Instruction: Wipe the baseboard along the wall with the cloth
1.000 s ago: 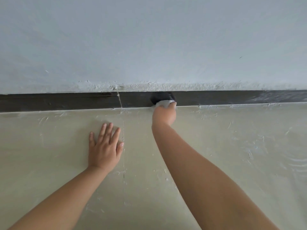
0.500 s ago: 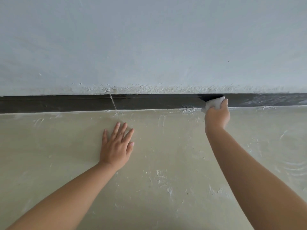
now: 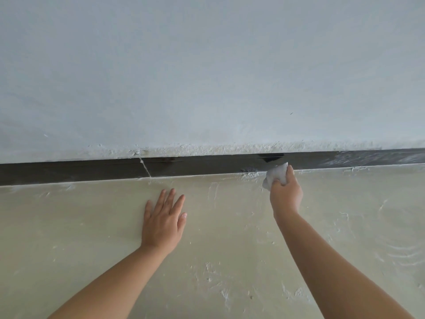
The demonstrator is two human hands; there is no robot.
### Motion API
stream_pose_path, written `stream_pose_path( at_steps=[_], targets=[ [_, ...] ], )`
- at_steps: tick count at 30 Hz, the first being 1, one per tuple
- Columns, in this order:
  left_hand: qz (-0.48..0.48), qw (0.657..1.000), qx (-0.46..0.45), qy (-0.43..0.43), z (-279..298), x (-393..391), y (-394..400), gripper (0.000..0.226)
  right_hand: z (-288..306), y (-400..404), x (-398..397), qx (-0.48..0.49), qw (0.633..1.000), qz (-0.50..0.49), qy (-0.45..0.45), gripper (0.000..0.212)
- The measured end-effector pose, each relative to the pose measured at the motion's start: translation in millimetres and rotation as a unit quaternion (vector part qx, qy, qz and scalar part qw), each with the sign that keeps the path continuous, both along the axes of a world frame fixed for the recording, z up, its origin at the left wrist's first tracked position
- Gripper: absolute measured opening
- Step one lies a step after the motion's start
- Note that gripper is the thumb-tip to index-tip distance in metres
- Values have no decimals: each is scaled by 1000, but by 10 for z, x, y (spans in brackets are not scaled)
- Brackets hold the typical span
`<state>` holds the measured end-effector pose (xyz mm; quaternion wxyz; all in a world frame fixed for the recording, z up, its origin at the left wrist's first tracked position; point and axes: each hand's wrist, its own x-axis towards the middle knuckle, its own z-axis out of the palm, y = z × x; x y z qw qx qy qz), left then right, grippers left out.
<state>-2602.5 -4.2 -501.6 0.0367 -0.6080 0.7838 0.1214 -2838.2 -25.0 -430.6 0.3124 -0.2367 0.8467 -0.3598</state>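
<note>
A dark baseboard runs across the view where the pale wall meets the floor. A thin white crack line crosses it left of centre. My right hand is shut on a small white cloth, whose upper corner touches the baseboard's lower edge. A darker wet patch shows on the baseboard just above the cloth. My left hand lies flat on the floor, fingers spread, holding nothing.
The wall is pale blue-grey with rough plaster along its bottom edge. The floor is cream with white dust smears and flecks. The baseboard's right end is streaked with white dust.
My right hand slid the cloth rightward along the baseboard, then dropped slightly toward the floor edge. The left hand stayed flat on the floor; the view shifted right.
</note>
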Motion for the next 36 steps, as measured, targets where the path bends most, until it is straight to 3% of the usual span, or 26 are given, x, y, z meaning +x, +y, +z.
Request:
stream_pose_path(
  at_steps=[5, 9, 14, 18, 25, 28, 30, 33, 36],
  targets=[
    [10, 999, -34, -13, -13, 194, 4, 47, -43, 19, 454, 2, 998, 62, -12, 57],
    [29, 999, -30, -18, -35, 483, 35, 47, -57, -23, 1062, -59, 987, 145, -19, 58],
    [46, 999, -17, -11, -41, 724, 46, 48, 57, -150, 1737, -87, 986, 120, -79, 56],
    [51, 998, -34, 0, -69, 834, 63, 48, 6, -155, 2086, -96, 977, 178, -67, 54],
    [45, 997, -67, 18, -136, 931, 106, 44, -234, -214, 2275, -31, 978, 195, -72, 57],
    [52, 997, -61, 12, -131, 908, 69, 46, -288, -277, 2171, 5, 985, 158, -64, 54],
    [52, 997, -60, 12, -142, 890, 60, 46, -288, -346, 2032, 24, 993, 77, -90, 52],
    [51, 997, -61, 20, -156, 883, 59, 47, -203, -408, 1740, 8, 986, -64, -152, 49],
    [48, 996, -68, 26, -167, 876, 53, 47, -101, -405, 1400, -22, 984, -122, -128, 50]
  ],
)
